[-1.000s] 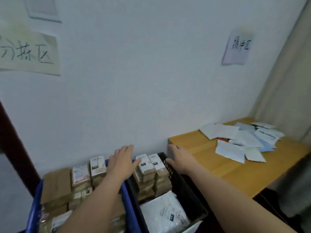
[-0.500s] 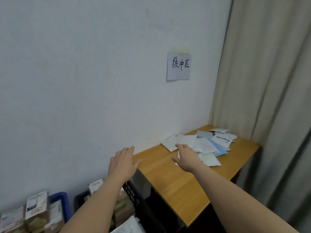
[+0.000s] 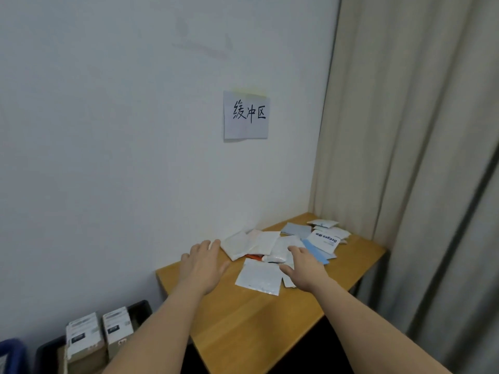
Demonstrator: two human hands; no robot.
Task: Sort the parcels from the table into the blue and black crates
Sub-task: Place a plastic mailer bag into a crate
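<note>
- Both hands reach out empty, fingers loosely spread: left hand (image 3: 203,265) over bare wood, right hand (image 3: 302,267) above the parcels (image 3: 272,245).
- Flat, crinkled white and blue pouches lie heaped on the smooth wooden table (image 3: 256,319).
- Black crate (image 3: 141,310) with stacked cardboard boxes (image 3: 101,333) and blue crate (image 3: 12,352) are cut off at the lower-left edge.

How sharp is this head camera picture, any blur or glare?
Head view: lighting dim and even, no glare; the wall sign reads clearly, parcels on the table are soft, both hands slightly blurred; the curtain bows from wide-angle distortion.
</note>
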